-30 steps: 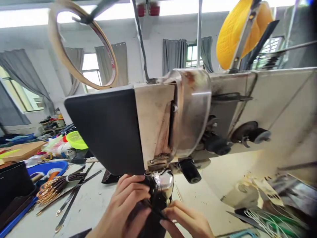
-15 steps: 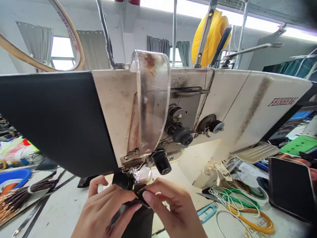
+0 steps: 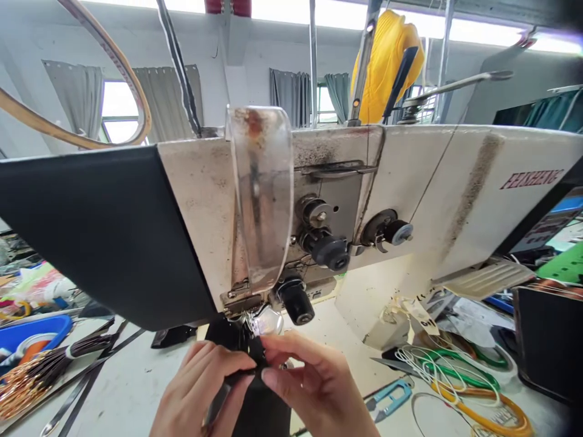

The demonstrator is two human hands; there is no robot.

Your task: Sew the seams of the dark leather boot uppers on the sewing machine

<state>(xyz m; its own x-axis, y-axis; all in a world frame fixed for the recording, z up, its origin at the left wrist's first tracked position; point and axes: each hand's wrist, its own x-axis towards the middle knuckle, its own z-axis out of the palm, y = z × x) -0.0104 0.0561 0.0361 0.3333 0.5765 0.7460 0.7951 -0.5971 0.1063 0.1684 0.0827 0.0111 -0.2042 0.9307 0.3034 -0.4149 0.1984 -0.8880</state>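
Under the head of a white and black sewing machine (image 3: 195, 200), both hands meet in front of the needle area. My left hand (image 3: 200, 385) pinches a small dark piece (image 3: 257, 368) between thumb and forefinger. From the other side, the thumb and forefinger of my right hand (image 3: 319, 379) close on the same piece. Its kind is hard to make out, since the fingertips cover most of it. Black material (image 3: 264, 416) lies below the fingers. A transparent guard (image 3: 262, 200) hangs on the machine's front above, and a shiny lit part (image 3: 268, 320) sits just behind my right fingertips.
Blue thread snips (image 3: 392, 397), scissors with green and orange handles (image 3: 478, 394) and loose white cord lie right. A dark flat-screened object (image 3: 546, 340) stands beyond. Left are a blue tray (image 3: 59, 328) and a bundle of dark strips (image 3: 59, 367). A yellow thread cone (image 3: 387, 67) stands behind.
The view has shifted slightly, so the machine's left end sits a little lower. Both hands stay together at the dark piece, and the left fingers have drawn closer together.
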